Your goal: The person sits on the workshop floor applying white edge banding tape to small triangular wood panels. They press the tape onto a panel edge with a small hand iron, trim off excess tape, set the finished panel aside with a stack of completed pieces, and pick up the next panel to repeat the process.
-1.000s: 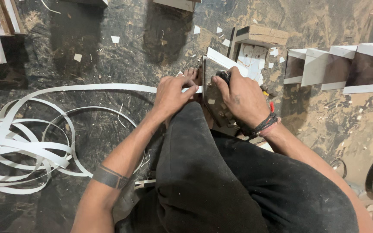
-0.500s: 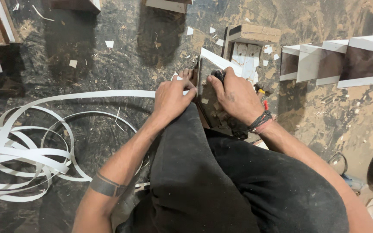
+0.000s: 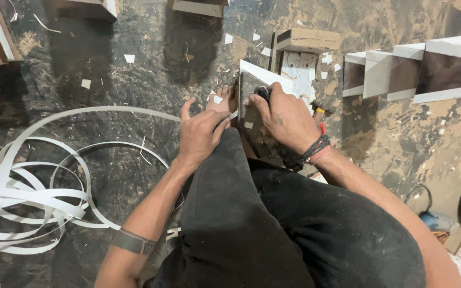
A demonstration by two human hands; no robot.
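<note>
A small brown panel (image 3: 253, 118) with a white taped edge stands upright between my knees on the dusty floor. My left hand (image 3: 201, 133) pinches the end of a long white edge-band strip (image 3: 108, 110) against the panel's near side, just above my bare foot (image 3: 224, 99). My right hand (image 3: 285, 120) wraps over the panel's top and is closed on a small dark tool (image 3: 263, 94) pressed to its edge. A dark cord bracelet is on my right wrist and a dark band on my left forearm. My dark-trousered leg hides the panel's lower part.
Loose coils of white edge band (image 3: 12, 202) lie at the left. A row of white-edged brown panels (image 3: 412, 69) leans at the right, behind a cardboard-coloured block (image 3: 308, 38). Wooden pieces (image 3: 196, 6) line the top edge. White offcuts litter the floor.
Both hands have stayed on the panel. The view has shifted a little, and my left fingers have closed tighter on the strip.
</note>
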